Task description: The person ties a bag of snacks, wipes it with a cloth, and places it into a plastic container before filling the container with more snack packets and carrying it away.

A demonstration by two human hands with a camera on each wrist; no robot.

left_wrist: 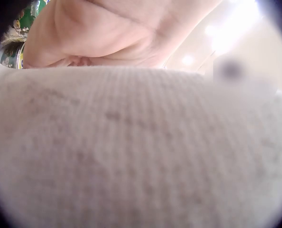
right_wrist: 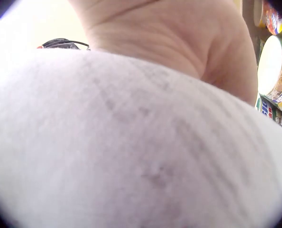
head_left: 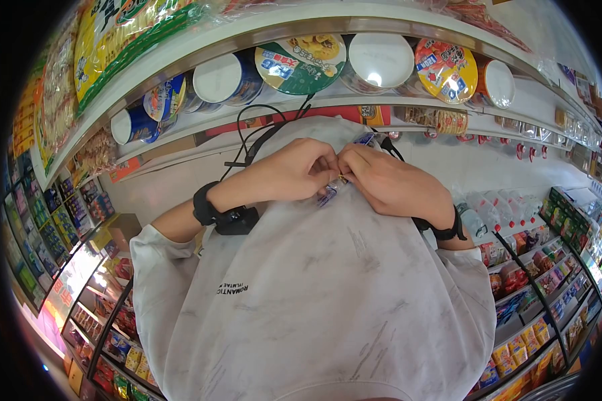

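In the head view both hands meet in front of the chest, over the whitish shirt [head_left: 281, 267]. Between them is a small, narrow wrapper [head_left: 328, 195] of clear film with blue-purple print; a bit of yellow shows at the fingertips. My left hand [head_left: 304, 167] pinches it from the left with curled thumb and fingers. From the other side my right hand [head_left: 381, 177] pinches it too, its fingers covering the middle. The wrapper's contents are hidden. Each wrist view shows only a palm, the left palm [left_wrist: 107, 28] and right palm [right_wrist: 179, 38], above blurred shirt cloth.
Beyond the hands, a shelf [head_left: 180, 57] holds several instant noodle cups [head_left: 301, 63]. Black cables [head_left: 244, 134] lie near the left forearm. Racks of packaged snacks [head_left: 515, 351] stand on both sides, with clear bottles [head_left: 498, 207] at right.
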